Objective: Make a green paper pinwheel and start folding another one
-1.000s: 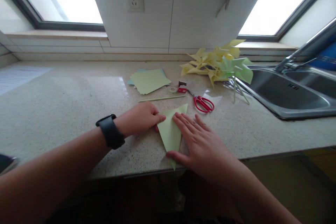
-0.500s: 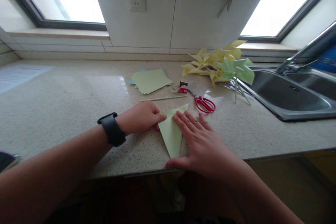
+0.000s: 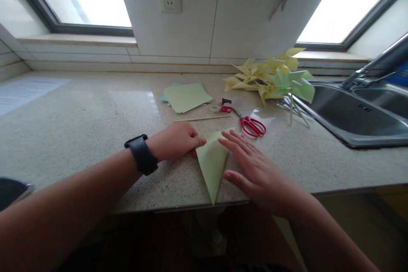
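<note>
A pale green sheet of paper (image 3: pixel 211 159), folded to a triangle, lies on the counter with one point at the front edge. My left hand (image 3: pixel 178 139) pinches its left corner between thumb and fingers. Over the right side of the paper is my right hand (image 3: pixel 251 161), fingers stretched and thumb apart; its fingertips are at the upper right part of the sheet. Whether they press on it I cannot tell. Just beyond the paper lie a thin pale stick (image 3: pixel 204 118) and red-handled scissors (image 3: pixel 253 126).
Behind the stick are a stack of coloured paper (image 3: pixel 188 97), a tape roll (image 3: pixel 215 109) and a small red box (image 3: pixel 226 105). Yellow paper pinwheels (image 3: pixel 255 77) and a green pinwheel (image 3: pixel 295 83) lie beside the steel sink (image 3: pixel 344 138). A printed sheet (image 3: pixel 28 91) is at the far left.
My right hand has shifted right and its thumb has drawn up from the paper's lower point, which now shows fully. The left hand keeps its pinch. The view has shifted slightly.
</note>
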A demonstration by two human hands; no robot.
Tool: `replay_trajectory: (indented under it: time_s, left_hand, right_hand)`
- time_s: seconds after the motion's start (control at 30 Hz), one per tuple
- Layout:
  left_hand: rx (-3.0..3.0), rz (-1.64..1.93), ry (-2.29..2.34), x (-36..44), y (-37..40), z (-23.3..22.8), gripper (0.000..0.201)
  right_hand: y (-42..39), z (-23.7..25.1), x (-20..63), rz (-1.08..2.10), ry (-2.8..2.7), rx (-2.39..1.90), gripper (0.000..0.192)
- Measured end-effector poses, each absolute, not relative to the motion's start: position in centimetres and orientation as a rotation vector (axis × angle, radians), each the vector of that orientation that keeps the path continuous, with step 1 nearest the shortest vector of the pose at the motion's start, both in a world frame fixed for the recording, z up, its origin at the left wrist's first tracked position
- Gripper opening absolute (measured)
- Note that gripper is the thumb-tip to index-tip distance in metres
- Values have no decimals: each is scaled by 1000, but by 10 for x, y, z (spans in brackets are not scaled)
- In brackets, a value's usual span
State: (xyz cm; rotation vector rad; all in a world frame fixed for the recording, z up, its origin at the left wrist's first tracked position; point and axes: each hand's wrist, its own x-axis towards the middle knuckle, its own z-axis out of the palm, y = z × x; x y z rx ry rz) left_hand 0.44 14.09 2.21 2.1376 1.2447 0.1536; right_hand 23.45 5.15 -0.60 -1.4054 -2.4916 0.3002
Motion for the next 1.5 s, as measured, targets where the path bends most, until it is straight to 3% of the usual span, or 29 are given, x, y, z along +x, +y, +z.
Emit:
replay_trajectory:
  time_s: [0.07, 0.13, 0.37, 0.43, 0.5, 0.63, 0.77, 1.0, 1.2, 1.5]
  left_hand:
    - [2151, 150, 1235, 4, 142, 22, 48]
    - [2171, 158, 1231, 4, 143, 20, 49]
    - [2299, 357, 1381, 2, 141, 19, 37]
    - [2366, 469, 1470, 5, 129, 25, 41]
    - [2632, 595, 1485, 12, 108, 30, 35]
    - [2951, 334, 1258, 25, 52, 22, 32]
    - [3175, 365, 1178, 23, 16, -8, 49]
    - [3191, 388, 1261, 12, 11, -27, 52]
    - [3188, 429, 1306, 14, 6, -31, 53]
    - [3236, 452, 1423, 12, 0, -30, 48]
  right_hand:
    - [54, -4, 237, 298, -2509, -1345, 51]
    - [55, -3, 238, 276, -2579, -1305, 47]
    - [34, -6, 231, 82, -2605, -1412, 69]
    - [26, -11, 228, 33, -2563, -1461, 76]
    - [19, -16, 224, 4, -2530, -1479, 80]
    - [12, -23, 218, -41, -2503, -1463, 78]
    - [9, -26, 214, -54, -2497, -1455, 82]
    - [7, -25, 214, 8, -2466, -1508, 83]
    - [6, -28, 242, -123, -2425, -1650, 101]
    - [-5, -33, 254, -305, -2383, -1679, 92]
